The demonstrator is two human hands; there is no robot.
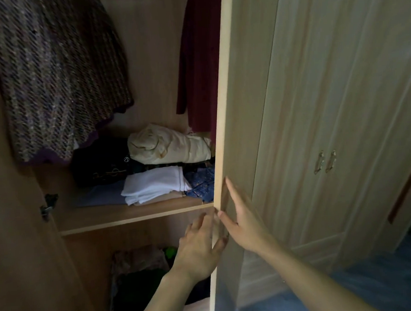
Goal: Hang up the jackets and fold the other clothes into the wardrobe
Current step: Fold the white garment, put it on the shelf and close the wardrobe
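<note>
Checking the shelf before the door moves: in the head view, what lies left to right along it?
Dark folded garment → white folded cloth → blue patterned fabric → wardrobe door edge, touched by the left hand and right hand.

Left hand (200,249): forearm rising from the lower edge, wrist straight, back of hand to camera, fingers loosely spread and pointing up, fingertips apparently curled round something, though blur obscures contact.
Right hand (242,222): forearm entering from lower right, palm flat, fingers straight and together, angled up-left, thumb toward the left hand.
</note>
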